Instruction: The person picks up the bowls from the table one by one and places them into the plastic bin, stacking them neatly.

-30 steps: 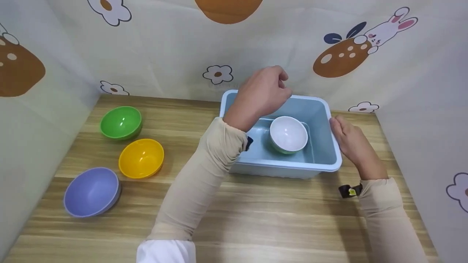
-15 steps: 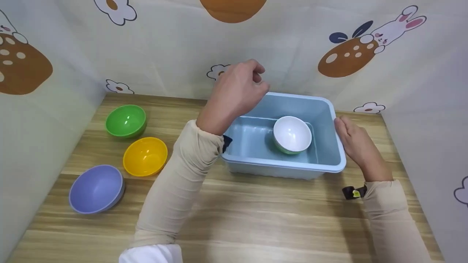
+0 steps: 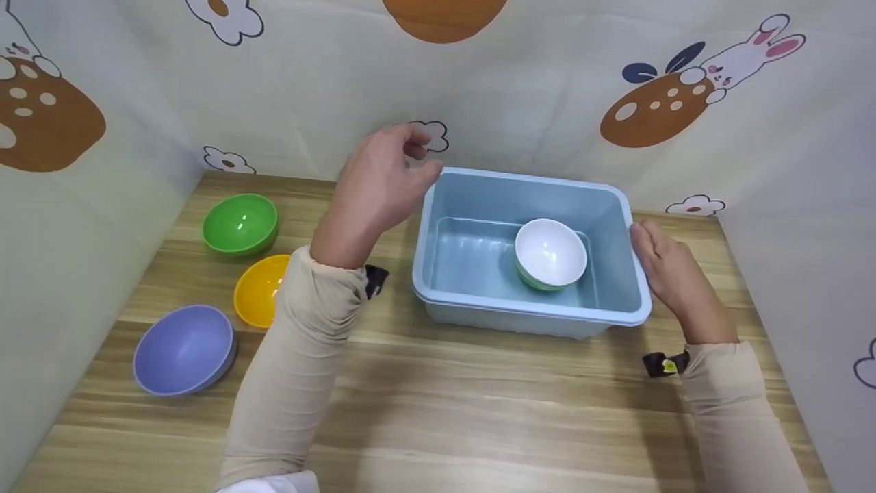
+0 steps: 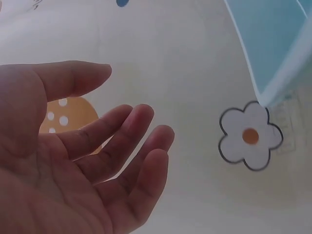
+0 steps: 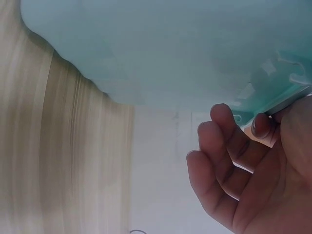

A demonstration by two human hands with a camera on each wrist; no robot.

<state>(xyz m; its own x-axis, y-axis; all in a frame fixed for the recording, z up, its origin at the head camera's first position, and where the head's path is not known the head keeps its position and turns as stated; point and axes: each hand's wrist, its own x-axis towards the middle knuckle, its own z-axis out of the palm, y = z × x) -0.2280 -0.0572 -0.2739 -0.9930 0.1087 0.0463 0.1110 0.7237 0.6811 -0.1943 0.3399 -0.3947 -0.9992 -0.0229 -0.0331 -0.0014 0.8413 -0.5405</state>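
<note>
My left hand hovers over the table by the left rear corner of the light blue bin, holding nothing. The left wrist view shows its fingers loosely bent, thumb apart from them. My right hand rests against the bin's right side. Its relaxed fingers lie just under the rim in the right wrist view. Inside the bin, towards the right, sits a white bowl with green showing at its base. To the left stand a green bowl, a yellow bowl partly behind my left sleeve, and a purple bowl.
The wood-grain table is enclosed by a printed cloth backdrop at the back and sides. The bin stands close to the rear cloth. Wrist cameras hang at both cuffs.
My left hand has moved left, from above the bin to beyond its left rim, and its sleeve now overlaps the yellow bowl. The right hand stays at the bin's side.
</note>
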